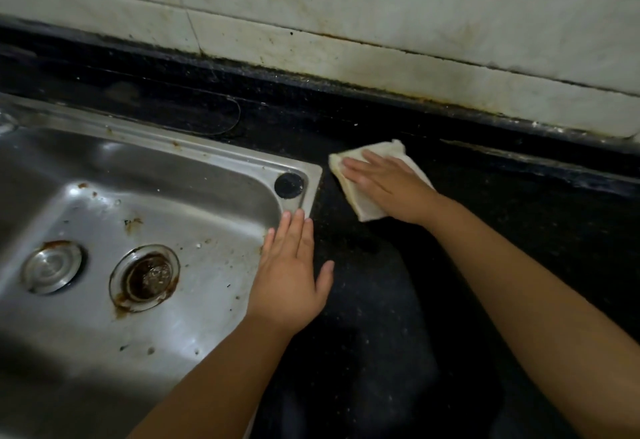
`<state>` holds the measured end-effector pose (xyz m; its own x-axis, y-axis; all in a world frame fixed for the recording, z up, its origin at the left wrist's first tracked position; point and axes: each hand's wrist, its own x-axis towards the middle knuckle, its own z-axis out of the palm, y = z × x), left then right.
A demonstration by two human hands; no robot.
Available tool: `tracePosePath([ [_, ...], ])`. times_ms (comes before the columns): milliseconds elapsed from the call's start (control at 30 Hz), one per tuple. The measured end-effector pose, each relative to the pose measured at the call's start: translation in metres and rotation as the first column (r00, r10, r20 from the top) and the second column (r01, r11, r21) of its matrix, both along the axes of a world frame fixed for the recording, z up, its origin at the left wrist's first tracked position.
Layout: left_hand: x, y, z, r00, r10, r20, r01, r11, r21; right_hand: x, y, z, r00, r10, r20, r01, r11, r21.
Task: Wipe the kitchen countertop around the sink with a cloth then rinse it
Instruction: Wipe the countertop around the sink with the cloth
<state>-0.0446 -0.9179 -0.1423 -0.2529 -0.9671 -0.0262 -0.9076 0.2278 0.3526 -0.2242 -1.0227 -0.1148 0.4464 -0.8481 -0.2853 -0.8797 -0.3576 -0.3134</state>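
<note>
A folded white cloth (pixel 353 189) lies on the black speckled countertop (pixel 363 300), just right of the sink's far right corner. My right hand (pixel 388 185) presses flat on the cloth with straight fingers pointing left. My left hand (pixel 291 276) rests flat, fingers straight, on the right rim of the steel sink (pixel 207 154), its thumb over the countertop. The sink basin is stained, with a rusty open drain (pixel 145 277) and a steel plug (pixel 52 267) beside it.
A black round cap (pixel 289 185) sits in the sink's far right corner. A raised black ledge (pixel 519 158) runs along the back under a grimy white tiled wall (pixel 381 23). Dark countertop stretches to the right and toward me.
</note>
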Motion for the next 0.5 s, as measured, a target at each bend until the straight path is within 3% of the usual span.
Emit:
tracePosePath([
  [133, -0.001, -0.001, 0.007, 0.999, -0.008, 0.051, 0.006, 0.999, 0.034, -0.051, 0.071, -0.008, 0.982, -0.085, -0.167, 0.073, 0.994, -0.076],
  [300, -0.003, 0.000, 0.013, 0.991, -0.006, 0.135, -0.004, 0.997, 0.075, -0.069, 0.164, -0.020, 0.948, -0.189, -0.258, 0.121, 0.959, -0.256],
  [433, -0.003, 0.001, 0.012, 0.985, 0.004, 0.170, -0.015, 0.998, 0.062, -0.094, 0.193, -0.008, 0.907, -0.213, -0.363, 0.142, 0.967, -0.212],
  [500, -0.003, 0.001, 0.011, 0.984, 0.013, 0.180, -0.016, 1.000, 0.015, -0.108, 0.176, 0.001, 0.869, -0.345, -0.355, 0.323, 0.939, -0.121],
])
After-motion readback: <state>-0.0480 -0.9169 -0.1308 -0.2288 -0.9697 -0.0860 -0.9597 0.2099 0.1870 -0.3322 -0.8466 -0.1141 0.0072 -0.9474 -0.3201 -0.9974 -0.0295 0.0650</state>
